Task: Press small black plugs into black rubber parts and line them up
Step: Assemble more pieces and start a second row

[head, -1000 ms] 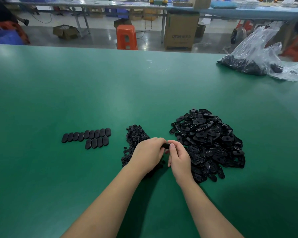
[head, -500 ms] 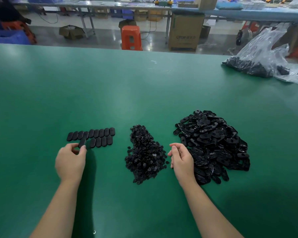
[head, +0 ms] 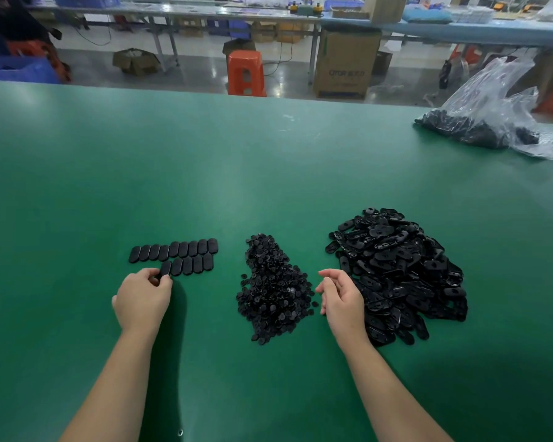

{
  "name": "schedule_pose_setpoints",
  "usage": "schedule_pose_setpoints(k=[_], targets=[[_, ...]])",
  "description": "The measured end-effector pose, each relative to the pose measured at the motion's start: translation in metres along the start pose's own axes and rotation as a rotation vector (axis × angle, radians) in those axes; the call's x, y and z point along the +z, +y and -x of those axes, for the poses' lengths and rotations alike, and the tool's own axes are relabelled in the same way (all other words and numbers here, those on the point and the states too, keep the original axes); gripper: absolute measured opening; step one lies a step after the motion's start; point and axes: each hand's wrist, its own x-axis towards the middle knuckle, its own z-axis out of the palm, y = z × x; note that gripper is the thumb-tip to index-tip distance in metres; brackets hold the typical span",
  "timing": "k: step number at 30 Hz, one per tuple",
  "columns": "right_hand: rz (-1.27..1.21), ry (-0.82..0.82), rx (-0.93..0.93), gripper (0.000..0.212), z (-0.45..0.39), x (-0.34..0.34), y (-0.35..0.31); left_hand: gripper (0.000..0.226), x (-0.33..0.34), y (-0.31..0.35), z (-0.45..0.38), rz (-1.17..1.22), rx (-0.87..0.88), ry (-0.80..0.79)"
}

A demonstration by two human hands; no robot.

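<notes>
Left hand pinches a finished part at the left end of the lower row, long axis upright like its neighbours, while the right hand, loosely curled and empty, sits between plug pile and part pile, nearer both.

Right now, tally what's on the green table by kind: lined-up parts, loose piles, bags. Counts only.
Lined-up parts: 14 (9 in the back row, 5 in the front row, counting the end part in the left hand grip)
Loose piles: 2 (plug pile, rubber part pile)
Plastic bag: 1
Total: 17
</notes>
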Motion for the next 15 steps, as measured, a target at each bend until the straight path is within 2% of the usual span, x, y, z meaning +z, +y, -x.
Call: schedule_pose_setpoints(k=[8,15], targets=[[0.004,-0.007,0.001,0.02,0.0006,-0.0007,0.0,0.021,0.0046,0.0025,-0.0041,-0.081,0.027,0.033],[0.013,-0.009,-0.008,0.02,0.0011,-0.0004,-0.0013,0.026,0.0036,0.0096,0.0015,-0.027,0.048,0.068]])
